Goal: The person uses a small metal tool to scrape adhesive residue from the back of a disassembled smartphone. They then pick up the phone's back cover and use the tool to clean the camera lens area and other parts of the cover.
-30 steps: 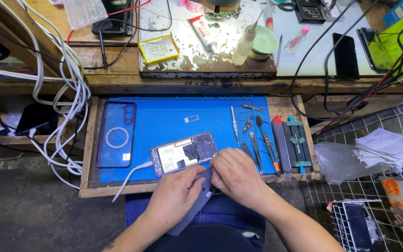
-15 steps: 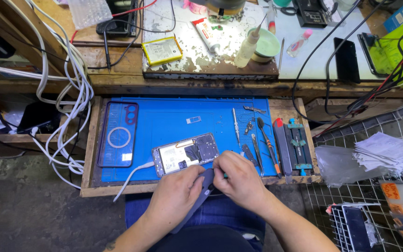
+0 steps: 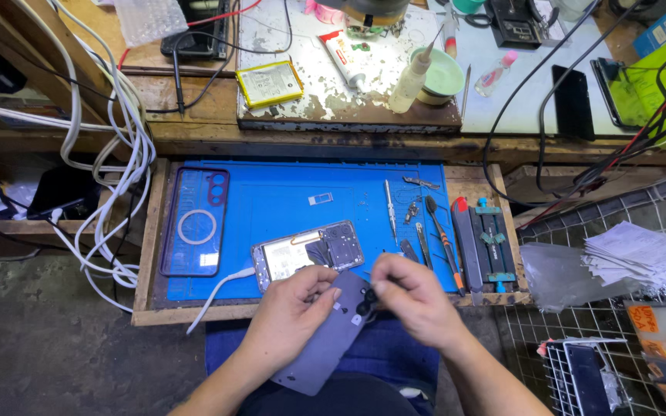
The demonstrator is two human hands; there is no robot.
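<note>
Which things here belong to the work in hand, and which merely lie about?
In use:
left hand
right hand
grey phone back cover
opened phone on blue mat

Lying about:
clear phone case
yellow battery
glue tube
squeeze bottle
paper stack

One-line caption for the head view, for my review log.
Both hands, left and right, hold a grey phone back cover near an opened phone on a blue mat.

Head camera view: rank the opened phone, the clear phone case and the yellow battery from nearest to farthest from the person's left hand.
1. Opened phone, on the blue mat just above the left hand.
2. Clear phone case, at the mat's left edge.
3. Yellow battery, up on the back bench.
</note>
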